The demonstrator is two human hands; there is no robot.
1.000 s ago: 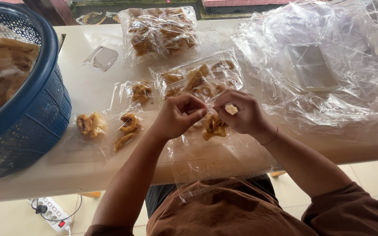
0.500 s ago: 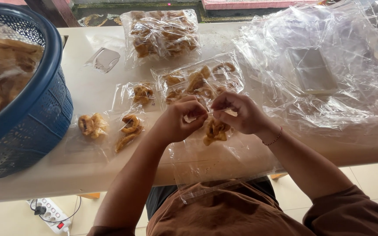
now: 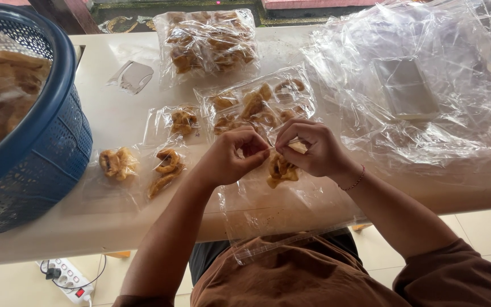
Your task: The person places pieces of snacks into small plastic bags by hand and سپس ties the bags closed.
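Both grips pinch one clear plastic bag (image 3: pixel 274 202) near the table's (image 3: pixel 115 119) front edge: left hand (image 3: pixel 231 156) and right hand (image 3: pixel 311 149) meet fingertip to fingertip above fried snack pieces (image 3: pixel 281 169) inside.

left hand (image 3: pixel 231 156): fingers curled, pinching | right hand (image 3: pixel 311 149): curled, fingertips meeting left

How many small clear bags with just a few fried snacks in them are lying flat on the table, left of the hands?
3: one small bag nearest the blue basket, one beside the left hand, one farther back. Others may be hidden under the hands.
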